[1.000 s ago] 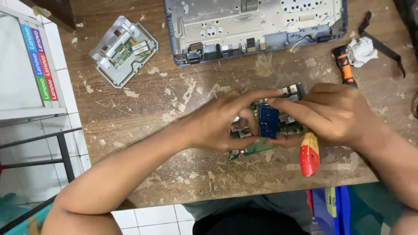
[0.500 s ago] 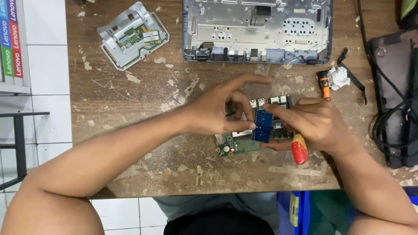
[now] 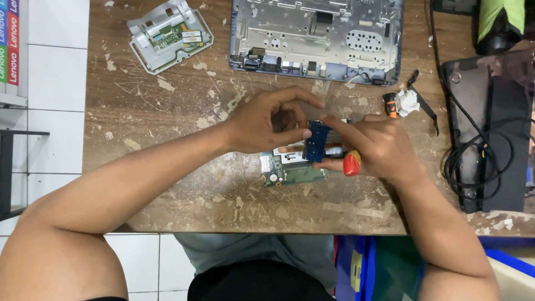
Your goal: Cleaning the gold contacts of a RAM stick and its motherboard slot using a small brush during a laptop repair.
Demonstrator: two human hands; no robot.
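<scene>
I saw my left hand and right hand pinching a small blue board between them, above the green board. My right hand also gripped a red-handled screwdriver. Bare table lay left of my hands.

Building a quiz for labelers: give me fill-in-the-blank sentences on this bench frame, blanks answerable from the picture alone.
1. Both hands pinch a small rectangular circuit board coloured ____.
2. The right hand also holds a screwdriver whose handle is ____.
3. Under the left hand and the small board lies a larger ____ circuit board on the worn wooden table.
4. The grey metal laptop chassis lies at the table's ____ edge.

Missing words: blue; red; green; far
</scene>
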